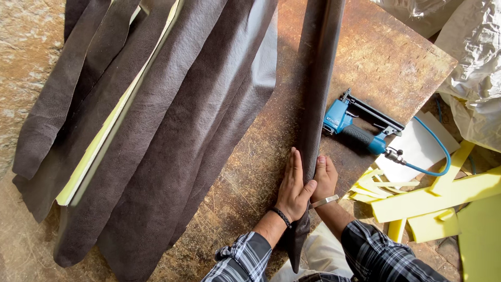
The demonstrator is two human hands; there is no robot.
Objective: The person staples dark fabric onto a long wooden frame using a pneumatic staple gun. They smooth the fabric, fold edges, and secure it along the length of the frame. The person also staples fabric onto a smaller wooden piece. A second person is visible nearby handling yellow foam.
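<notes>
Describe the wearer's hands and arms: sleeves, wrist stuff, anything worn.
Both arms wear plaid shirt sleeves in dark blue, black and white, pushed up to leave the forearms bare. The left hand has a thin black braided band at the wrist; the right hand has a flat silver-coloured metal bracelet. No gloves, and no rings that I can make out.

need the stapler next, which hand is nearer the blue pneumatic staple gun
Right. The right hand presses the dark leather-wrapped strip just below-left of the blue pneumatic staple gun; the left hand lies beyond the strip, farther away.
</notes>
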